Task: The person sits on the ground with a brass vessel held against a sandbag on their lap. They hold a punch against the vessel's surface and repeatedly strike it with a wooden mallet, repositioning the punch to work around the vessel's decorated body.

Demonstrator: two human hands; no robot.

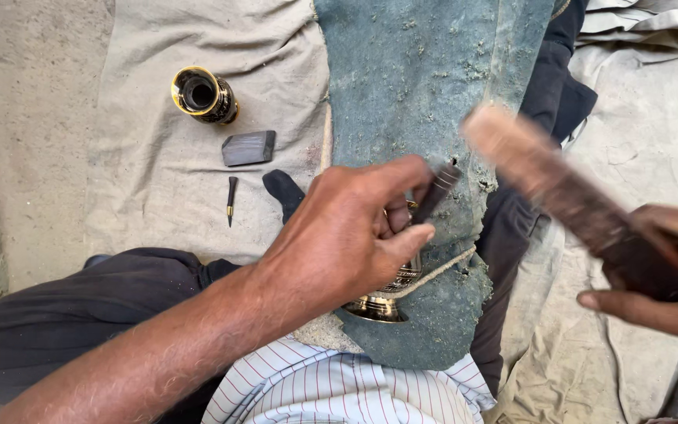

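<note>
My left hand (351,235) pinches a slim dark punch tool (435,191) between thumb and fingers, its tip down on a brass vessel (382,305) that lies in my lap, mostly hidden by the hand and a blue-green cloth (425,86). My right hand (668,275) grips the dark handle of a wooden mallet (543,177), raised and blurred at the right, its pale head up above the punch.
A black-and-gold brass vase (203,95) stands on the beige sheet (158,180) at upper left. A dark flat block (249,148) and a small pointed punch (231,199) lie below it. My dark-trousered legs flank the cloth; bare dusty ground lies at far left.
</note>
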